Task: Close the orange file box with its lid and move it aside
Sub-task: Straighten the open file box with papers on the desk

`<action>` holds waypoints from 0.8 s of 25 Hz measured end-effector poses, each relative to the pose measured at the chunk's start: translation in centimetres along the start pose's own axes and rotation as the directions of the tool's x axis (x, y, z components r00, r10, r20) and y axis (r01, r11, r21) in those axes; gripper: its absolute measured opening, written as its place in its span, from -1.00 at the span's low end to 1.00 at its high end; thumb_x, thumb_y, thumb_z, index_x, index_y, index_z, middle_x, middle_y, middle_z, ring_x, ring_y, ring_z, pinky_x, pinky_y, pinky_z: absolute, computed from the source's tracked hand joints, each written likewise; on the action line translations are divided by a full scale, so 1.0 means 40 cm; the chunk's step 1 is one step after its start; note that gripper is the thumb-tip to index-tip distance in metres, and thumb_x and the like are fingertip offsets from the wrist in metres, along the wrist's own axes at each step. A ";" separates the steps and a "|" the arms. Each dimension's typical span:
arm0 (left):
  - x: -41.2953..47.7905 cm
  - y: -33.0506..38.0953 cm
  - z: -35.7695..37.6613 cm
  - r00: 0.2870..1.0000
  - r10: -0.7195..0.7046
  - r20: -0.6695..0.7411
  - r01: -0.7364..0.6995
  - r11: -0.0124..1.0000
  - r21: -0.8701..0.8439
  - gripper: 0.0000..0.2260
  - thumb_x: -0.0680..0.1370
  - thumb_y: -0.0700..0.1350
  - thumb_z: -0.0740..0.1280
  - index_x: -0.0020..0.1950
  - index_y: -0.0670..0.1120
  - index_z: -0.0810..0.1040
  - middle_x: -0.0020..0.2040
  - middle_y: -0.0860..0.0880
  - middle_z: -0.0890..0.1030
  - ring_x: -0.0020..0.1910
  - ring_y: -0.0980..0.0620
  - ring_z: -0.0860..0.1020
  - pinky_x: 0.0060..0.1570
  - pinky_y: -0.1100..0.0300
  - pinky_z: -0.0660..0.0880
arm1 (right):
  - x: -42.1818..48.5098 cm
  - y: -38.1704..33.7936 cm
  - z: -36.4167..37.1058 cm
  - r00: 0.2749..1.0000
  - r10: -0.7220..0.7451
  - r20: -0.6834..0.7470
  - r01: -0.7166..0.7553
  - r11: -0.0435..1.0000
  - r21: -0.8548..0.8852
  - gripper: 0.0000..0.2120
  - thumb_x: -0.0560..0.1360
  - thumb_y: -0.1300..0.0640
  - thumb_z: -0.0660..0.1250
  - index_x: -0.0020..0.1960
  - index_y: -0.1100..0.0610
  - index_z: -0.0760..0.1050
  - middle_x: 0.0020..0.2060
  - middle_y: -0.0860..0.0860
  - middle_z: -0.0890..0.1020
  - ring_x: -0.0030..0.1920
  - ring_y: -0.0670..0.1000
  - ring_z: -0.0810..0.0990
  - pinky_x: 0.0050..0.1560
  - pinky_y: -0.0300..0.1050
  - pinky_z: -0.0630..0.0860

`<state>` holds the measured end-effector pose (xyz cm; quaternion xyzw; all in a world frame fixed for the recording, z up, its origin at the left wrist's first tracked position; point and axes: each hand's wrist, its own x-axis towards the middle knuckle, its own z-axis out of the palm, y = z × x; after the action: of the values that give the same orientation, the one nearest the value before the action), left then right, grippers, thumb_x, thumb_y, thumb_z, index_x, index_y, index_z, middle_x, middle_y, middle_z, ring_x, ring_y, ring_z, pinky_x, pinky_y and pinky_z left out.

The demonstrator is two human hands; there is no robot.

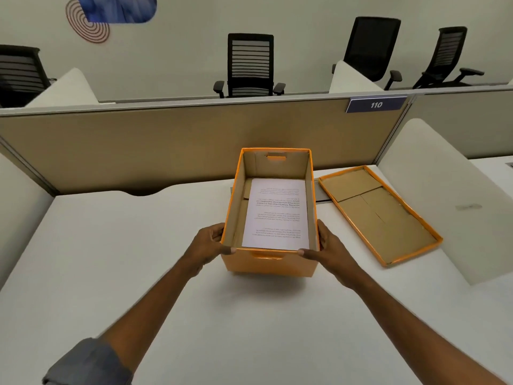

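head view: office cubicle, white desk [138,259], beige partition behind. orange file box [270,262] open between the hands, printed sheets [277,212] flat inside. left hand [209,243] clasps its near left corner, right hand [323,250] the near right corner, thumbs on the front rim. lid [380,215] lies inside-up on the desk, beyond the right hand, apart from the box. judged: nothing done yet; lidding and moving aside remain.

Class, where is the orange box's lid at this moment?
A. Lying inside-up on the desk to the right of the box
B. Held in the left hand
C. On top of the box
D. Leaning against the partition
A: the lid lies flat on the desk, brown inside facing up, right of the open box.
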<state>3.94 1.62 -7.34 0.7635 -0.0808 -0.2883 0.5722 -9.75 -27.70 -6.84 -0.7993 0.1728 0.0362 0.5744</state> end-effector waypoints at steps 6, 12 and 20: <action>-0.276 -0.073 0.108 0.986 0.041 -0.164 -0.041 0.999 0.005 -0.43 0.35 -0.22 0.59 0.27 0.15 0.53 0.11 0.27 0.63 0.11 0.28 0.58 -0.09 0.39 0.58 | -0.174 0.013 -0.030 0.987 -0.056 0.148 0.068 0.995 -0.078 -0.17 0.45 0.09 0.56 0.58 -0.10 0.19 0.42 -0.08 0.53 0.41 0.05 0.51 0.35 0.22 0.56; -0.492 -0.142 0.228 0.971 -0.002 -0.239 0.003 1.000 0.006 -0.45 0.36 -0.24 0.58 0.28 0.11 0.56 0.13 0.18 0.66 0.17 0.13 0.61 0.05 0.22 0.60 | -0.347 0.082 -0.045 0.968 -0.062 0.244 0.081 0.994 -0.068 -0.20 0.46 0.17 0.55 0.57 -0.03 0.21 0.42 -0.01 0.53 0.42 0.11 0.51 0.35 0.25 0.55; -0.600 -0.172 0.319 0.963 -0.054 -0.262 0.094 0.985 0.142 -0.45 0.43 -0.16 0.52 0.39 -0.04 0.47 0.28 -0.06 0.61 0.29 -0.09 0.55 0.28 -0.15 0.51 | -0.429 0.176 -0.019 0.958 -0.048 0.284 0.091 0.986 -0.140 -0.09 0.46 0.05 0.54 0.63 -0.06 0.07 0.46 0.00 0.49 0.46 0.13 0.47 0.40 0.17 0.52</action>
<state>-23.97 4.21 -7.62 0.8387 0.0009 -0.2009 0.5061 -28.19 -26.33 -8.56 -0.8332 0.0582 0.1415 0.5315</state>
